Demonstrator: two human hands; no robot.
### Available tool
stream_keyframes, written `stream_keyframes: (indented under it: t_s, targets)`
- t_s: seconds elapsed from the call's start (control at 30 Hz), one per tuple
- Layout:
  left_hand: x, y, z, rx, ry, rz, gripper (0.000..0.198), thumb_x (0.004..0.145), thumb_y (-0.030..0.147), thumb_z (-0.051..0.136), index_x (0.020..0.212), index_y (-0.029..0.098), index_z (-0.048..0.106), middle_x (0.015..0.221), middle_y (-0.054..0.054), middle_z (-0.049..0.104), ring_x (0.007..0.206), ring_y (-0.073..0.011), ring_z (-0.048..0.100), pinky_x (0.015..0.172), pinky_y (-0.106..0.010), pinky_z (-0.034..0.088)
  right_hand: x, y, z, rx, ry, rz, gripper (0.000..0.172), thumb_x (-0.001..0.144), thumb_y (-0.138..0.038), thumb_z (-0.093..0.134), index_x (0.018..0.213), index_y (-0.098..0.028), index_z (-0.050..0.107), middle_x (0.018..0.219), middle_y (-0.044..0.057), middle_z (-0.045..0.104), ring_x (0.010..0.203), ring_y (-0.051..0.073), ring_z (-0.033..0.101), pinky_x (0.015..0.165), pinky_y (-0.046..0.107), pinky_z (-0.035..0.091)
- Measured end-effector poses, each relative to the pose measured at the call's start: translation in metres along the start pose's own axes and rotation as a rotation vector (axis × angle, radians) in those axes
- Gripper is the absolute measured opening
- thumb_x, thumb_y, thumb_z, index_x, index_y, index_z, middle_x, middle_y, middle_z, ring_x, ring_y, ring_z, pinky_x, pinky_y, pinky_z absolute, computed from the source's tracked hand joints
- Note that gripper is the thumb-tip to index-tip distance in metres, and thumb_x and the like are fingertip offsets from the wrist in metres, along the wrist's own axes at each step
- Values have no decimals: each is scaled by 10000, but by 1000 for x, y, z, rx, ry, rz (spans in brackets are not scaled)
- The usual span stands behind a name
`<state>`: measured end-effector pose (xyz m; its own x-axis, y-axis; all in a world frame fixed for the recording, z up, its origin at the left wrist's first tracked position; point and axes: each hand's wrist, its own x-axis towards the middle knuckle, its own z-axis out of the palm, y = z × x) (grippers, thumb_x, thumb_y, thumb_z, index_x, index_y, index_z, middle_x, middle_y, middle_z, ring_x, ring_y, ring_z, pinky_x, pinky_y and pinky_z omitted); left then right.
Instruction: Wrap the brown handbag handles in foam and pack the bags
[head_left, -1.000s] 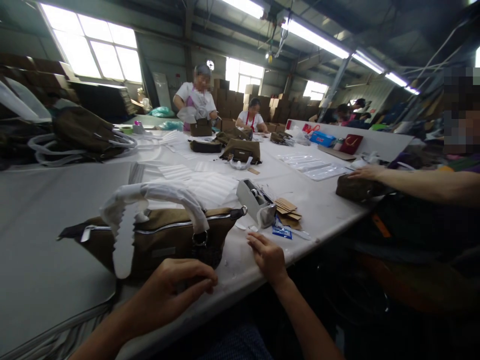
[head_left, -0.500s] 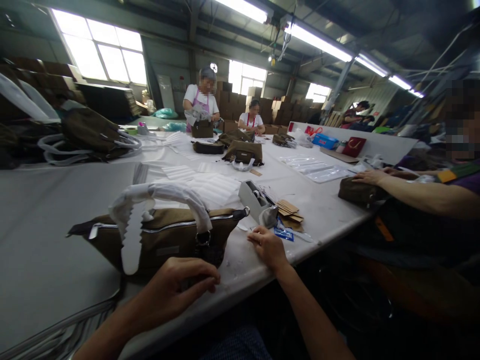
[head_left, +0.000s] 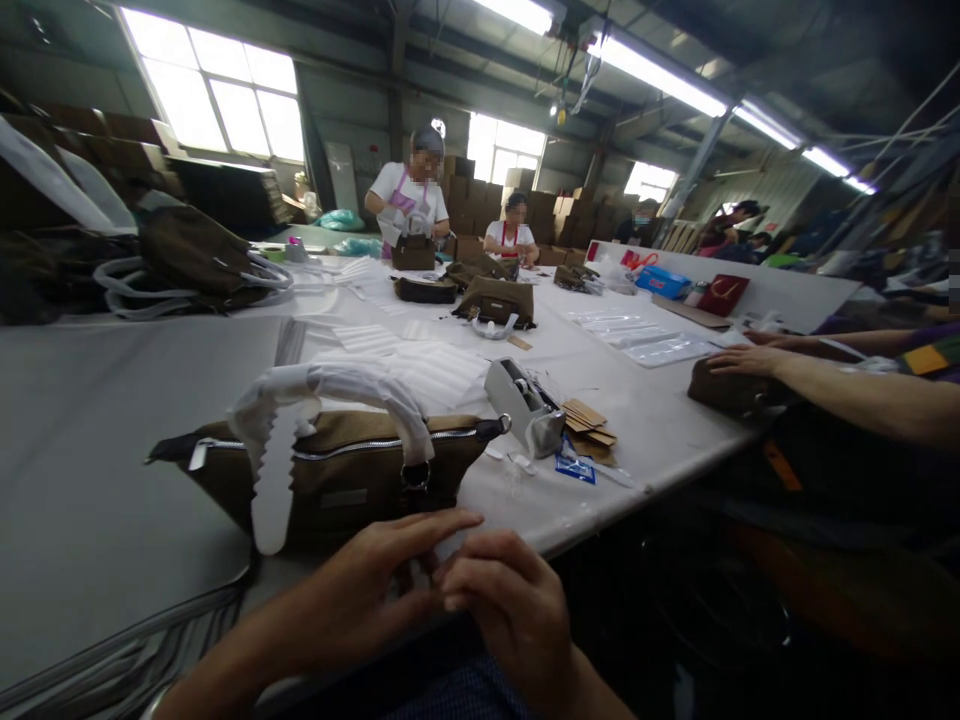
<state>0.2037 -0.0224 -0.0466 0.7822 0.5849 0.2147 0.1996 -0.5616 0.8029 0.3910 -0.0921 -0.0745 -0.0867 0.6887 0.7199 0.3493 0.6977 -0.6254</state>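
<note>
On the white table (head_left: 660, 410) in front of you, a little left of centre, an olive-brown bag (head_left: 319, 480) is standing just beyond your left hand (head_left: 382, 565), both its ends tapering to dark tips. Starting from its left end, a silver zip (head_left: 367, 443) is running along the top, a toothed white strip (head_left: 272, 490) is hanging down the front, a wrapped white handle (head_left: 345, 378) is arching overhead, and a metal ring (head_left: 415, 486) is hanging toward the right side. Farther right, a grey dispenser (head_left: 506, 402) is sitting near the bag's right tip and holding a pale part, too small to make out; brown cards (head_left: 589, 425) and a blue packet (head_left: 576, 468) are lying just beside it. Well back on the right, a blue box (head_left: 661, 283) is resting near a white partition (head_left: 795, 295), the angle hiding its contents. As for your fingers, on the left you are bending them loosely, index finger and thumb standing apart; with your right hand (head_left: 514, 600) you are curling the fingers inward, their tips coming close to the left ones. Something small and pale is showing between the hands, but you cannot tell whether either is grasping it
</note>
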Motion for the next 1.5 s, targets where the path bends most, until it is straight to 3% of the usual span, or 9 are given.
stream_keyframes:
  t_s: [0.1, 0.17, 0.3, 0.4, 0.5, 0.6, 0.73, 0.93, 1.5]
  targets:
    - [-5, 0, 2, -28, -75, -63, 244, 952, 302, 590, 1160, 239, 701, 958, -11, 755, 830, -132, 697, 764, -184, 533, 1, -5, -5, 262, 127, 173, 98, 966, -198, 591, 903, -231, 659, 866, 19, 646, 790, 145, 688, 741, 266, 588]
    - [-12, -4, 0, -69, -80, -150, 253, 980, 343, 532, 1041, 196, 728, 794, -3, 725, 606, -90, 635, 591, -155, 495, 1, 5, -18, 320, 311, 291, 166, 994, -272, 552, 851, -217, 616, 824, 8, 610, 726, 128, 666, 691, 252, 582]
    - [-28, -11, -7, -130, -17, -272, 360, 1008, 402, 439, 1023, 156, 700, 733, -12, 692, 435, -62, 493, 423, -152, 404, -2, 22, -39, -16, 371, 435, 133, 974, -313, 580, 935, -206, 649, 826, 27, 642, 579, 106, 603, 540, 212, 542]
    - [-31, -8, -9, 67, 31, -212, 378, 1019, 375, 425, 853, 161, 689, 657, 2, 656, 492, -78, 537, 511, -166, 421, -5, 15, -34, -400, 312, 235, 221, 930, -223, 632, 1146, -252, 667, 1117, 88, 700, 744, 166, 702, 631, 264, 600]
    - [-27, -2, -6, 308, 36, -127, 401, 1016, 323, 443, 697, 168, 630, 613, 7, 644, 574, -104, 606, 599, -194, 415, -4, 2, -14, -417, 157, 9, 399, 924, -148, 629, 1293, -297, 609, 1193, 66, 709, 1035, 210, 709, 874, 304, 604]
    - [-22, 4, -4, 365, 44, -96, 381, 1021, 317, 441, 719, 174, 623, 628, 13, 655, 578, -106, 615, 598, -202, 401, -1, -1, 5, -224, -19, 38, 308, 926, -151, 642, 1210, -268, 659, 1047, 31, 751, 941, 161, 730, 848, 227, 599]
    - [-21, 7, -6, 335, 127, -85, 284, 1011, 324, 487, 827, 193, 659, 686, 21, 678, 625, -107, 636, 612, -190, 435, 4, 10, 6, -143, -28, 140, 130, 927, -154, 640, 975, -233, 731, 874, 11, 741, 785, 135, 718, 740, 200, 590]
    - [-18, -5, -11, 498, 639, -107, 211, 910, 332, 660, 1089, 225, 629, 993, -19, 720, 830, -163, 690, 752, -251, 545, 6, 30, -12, -479, 122, 114, 198, 951, -187, 594, 1074, -236, 742, 974, 59, 743, 873, 181, 712, 804, 286, 578]
    - [-12, -10, -15, 501, 591, -35, 183, 956, 210, 579, 1112, 235, 672, 1069, -28, 707, 1007, -165, 684, 941, -274, 541, 14, 34, 4, -485, 184, 213, 157, 939, -239, 614, 1036, -252, 737, 960, 28, 735, 773, 156, 685, 687, 259, 530]
